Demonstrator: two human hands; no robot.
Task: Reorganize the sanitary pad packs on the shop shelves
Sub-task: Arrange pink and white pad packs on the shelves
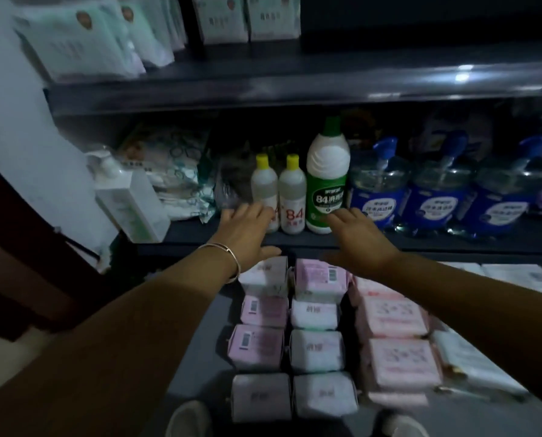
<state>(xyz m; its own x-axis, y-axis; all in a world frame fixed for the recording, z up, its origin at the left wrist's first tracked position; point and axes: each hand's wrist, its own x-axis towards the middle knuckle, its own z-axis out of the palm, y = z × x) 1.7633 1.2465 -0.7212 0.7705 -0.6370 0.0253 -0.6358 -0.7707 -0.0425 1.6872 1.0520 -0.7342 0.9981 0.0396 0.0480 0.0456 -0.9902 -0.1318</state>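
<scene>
Several pink and white sanitary pad packs lie in rows on the bottom shelf below me. Larger pink packs are stacked to their right. My left hand, with a bangle on the wrist, reaches forward with spread fingers over the back row and holds nothing. My right hand stretches out the same way above a pink pack, palm down and empty. Both hands hover in front of the middle shelf's bottles. More pale pad packs stand on the top shelf.
The middle shelf holds two small yellow-capped bottles, a green disinfectant bottle, blue pump bottles, a white pump bottle and wrapped packs. White packs lie far right. A wall stands left.
</scene>
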